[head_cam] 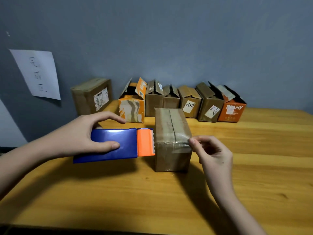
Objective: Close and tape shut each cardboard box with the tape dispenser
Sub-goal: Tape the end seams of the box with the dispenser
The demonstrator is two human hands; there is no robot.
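Two hands work: left [88, 133] grasps tape dispenser [116, 144], right [210, 150] pinches tape on closed box [171, 133].

We cannot see the tape roll inside the tape dispenser [118, 144], since its blue cover and our left hand [88, 133] hide it. Our left palm and the fingers behind the dispenser are out of sight. The clear tape [179, 141] pinched by our right hand [211, 153] is nearly invisible, so we cannot trace its edges on the closed box [172, 141]. That box's far right side, beyond our right fingers, is hidden. Past our left hand, the labels on the row of open boxes [186, 102] are too small to read, and their insides stay dark. Both our forearms are cut off by the frame's edges.
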